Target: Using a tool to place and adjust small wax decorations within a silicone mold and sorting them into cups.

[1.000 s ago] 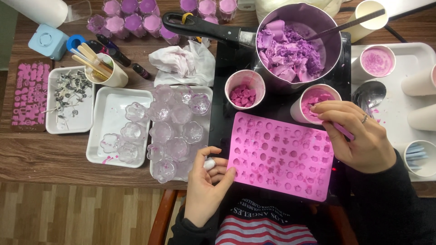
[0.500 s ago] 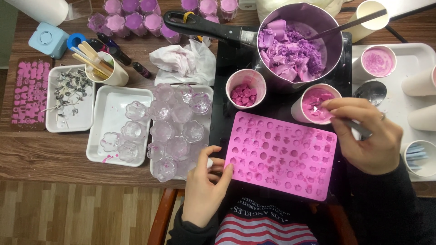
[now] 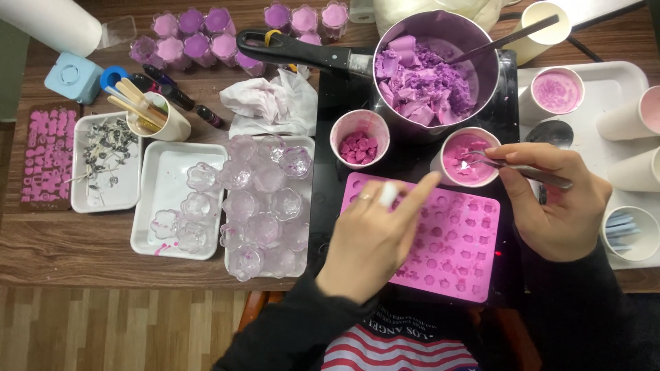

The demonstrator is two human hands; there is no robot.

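The right hand pinched metal tweezers, tips dipped in the cup of pink wax. The left hand, fingers loosely apart and gripping nothing, rested on the pink silicone mould, apparently steadying it on the worktop

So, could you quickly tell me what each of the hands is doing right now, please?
Left hand: over the pink mould, fingers loosely extended, holding nothing that shows.
Right hand: closed on metal tweezers, tips in the cup of pink wax.
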